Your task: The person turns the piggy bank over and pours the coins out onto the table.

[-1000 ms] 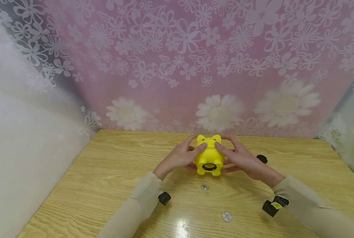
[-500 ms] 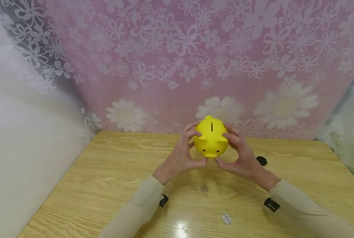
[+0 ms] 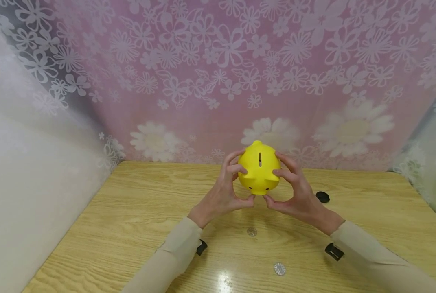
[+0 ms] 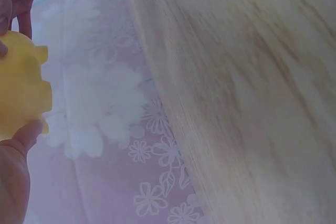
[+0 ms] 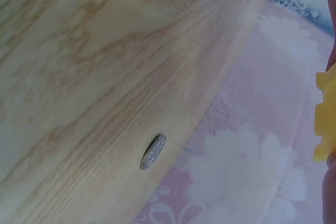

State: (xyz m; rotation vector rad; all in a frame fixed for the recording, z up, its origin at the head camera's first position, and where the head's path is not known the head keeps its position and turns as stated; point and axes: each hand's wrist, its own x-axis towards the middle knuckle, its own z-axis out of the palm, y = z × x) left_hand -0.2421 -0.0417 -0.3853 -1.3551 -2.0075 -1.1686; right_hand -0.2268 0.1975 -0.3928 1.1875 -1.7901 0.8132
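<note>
A yellow piggy bank (image 3: 259,173) is gripped from both sides, raised above the table. Its coin slot points up toward the head camera and its snout faces the person. My left hand (image 3: 226,187) curls round its left side, thumb under the snout; my right hand (image 3: 294,189) mirrors this on the right. In the left wrist view, the piggy bank (image 4: 18,85) shows at the left edge, with its stubby feet against the curtain. Only a strip of the piggy bank (image 5: 326,114) enters the right wrist view. Its underside is hidden in the head view.
Two silver coins lie on the wooden table (image 3: 148,203): a nearer coin (image 3: 279,268) and a farther coin (image 3: 252,232). A black round cap (image 3: 322,197) is beyond the right wrist. A flowered pink curtain (image 3: 203,81) hangs behind the table's back edge.
Both hands have lifted the piggy bank and tipped it, so its slot now shows instead of the round opening underneath. Over the last half second it tilted slightly more toward the person.
</note>
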